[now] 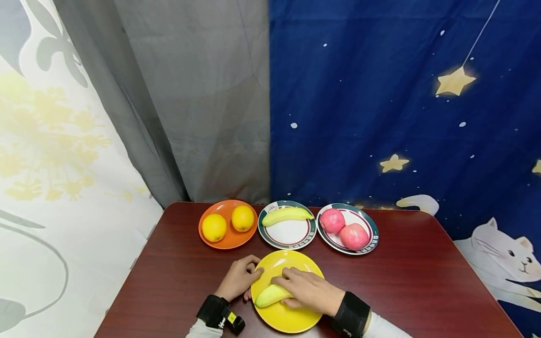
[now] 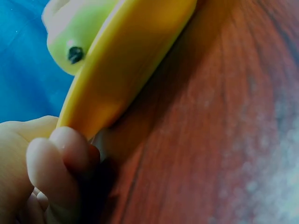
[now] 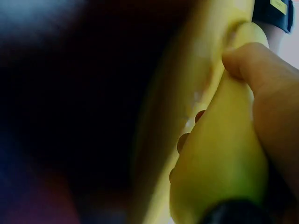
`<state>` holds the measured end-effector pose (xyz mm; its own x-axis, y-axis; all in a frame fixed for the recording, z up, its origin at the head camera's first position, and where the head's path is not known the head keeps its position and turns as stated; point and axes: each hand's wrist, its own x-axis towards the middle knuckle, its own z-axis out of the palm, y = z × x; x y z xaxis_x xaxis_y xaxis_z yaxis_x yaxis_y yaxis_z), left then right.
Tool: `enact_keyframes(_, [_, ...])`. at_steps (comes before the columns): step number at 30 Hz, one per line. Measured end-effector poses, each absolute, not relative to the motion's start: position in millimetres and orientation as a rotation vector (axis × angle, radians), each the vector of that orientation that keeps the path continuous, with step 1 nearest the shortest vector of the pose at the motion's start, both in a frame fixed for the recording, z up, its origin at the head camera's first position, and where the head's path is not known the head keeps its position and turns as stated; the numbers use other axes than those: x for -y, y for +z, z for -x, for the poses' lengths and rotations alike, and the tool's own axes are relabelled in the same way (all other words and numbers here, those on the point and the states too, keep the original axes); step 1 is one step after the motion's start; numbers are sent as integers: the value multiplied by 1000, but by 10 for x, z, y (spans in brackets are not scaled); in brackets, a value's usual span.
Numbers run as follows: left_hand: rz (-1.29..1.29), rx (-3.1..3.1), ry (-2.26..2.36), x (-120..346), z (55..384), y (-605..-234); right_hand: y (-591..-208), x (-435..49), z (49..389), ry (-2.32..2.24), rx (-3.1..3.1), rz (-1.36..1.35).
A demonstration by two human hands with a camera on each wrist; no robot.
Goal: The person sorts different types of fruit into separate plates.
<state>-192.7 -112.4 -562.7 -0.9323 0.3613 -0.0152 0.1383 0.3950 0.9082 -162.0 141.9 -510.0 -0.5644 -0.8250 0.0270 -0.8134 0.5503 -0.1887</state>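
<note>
A yellow plate (image 1: pixel 291 321) lies near the front of the table. My left hand (image 1: pixel 239 278) pinches its left rim between thumb and fingers; the left wrist view shows the fingertips at the edge of the plate (image 2: pixel 135 56). Over the plate, my right hand (image 1: pixel 310 290) grips a banana (image 1: pixel 270 295), thumb on one side and fingers curled round the other. The same banana (image 3: pixel 219 149) fills much of the right wrist view, and its dark-tipped green end shows above the rim in the left wrist view.
Behind stand three plates in a row: an orange plate (image 1: pixel 228 241) with two yellow round fruits (image 1: pixel 214 227), a green-rimmed plate (image 1: pixel 287 234) with another banana (image 1: pixel 287 216), and a similar plate (image 1: pixel 351 213) with two pinkish-red fruits (image 1: pixel 354 236). Curtains (image 1: pixel 359 103) hang beyond the brown table (image 1: pixel 422 272).
</note>
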Motion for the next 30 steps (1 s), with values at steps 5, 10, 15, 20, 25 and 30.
enact_keyframes(5, [-413, -2426, 1559, 1118, 1915, -5607, -5179, -1425, 1600, -310, -2765, 1443])
enact_keyframes(10, [-396, -2419, 1561, 1118, 1910, -5591, -5187, -1419, 1610, -261, -2806, 1455])
enact_keyframes(15, [-408, -2440, 1547, 1110, 1918, -5601, -4966, -1409, 1666, -228, -2792, 1431])
enact_keyframes(20, [-418, -2461, 1550, 1106, 1931, -5617, -4536, -1341, 1975, -294, -2880, 1386])
enact_keyframes(25, [-402, -2471, 1538, 1102, 1926, -5611, -4315, -1278, 2511, -427, -2999, 1332])
enact_keyframes(30, [-397, -2491, 1519, 1105, 1912, -5583, -4415, -1259, 3051, -534, -2994, 1139])
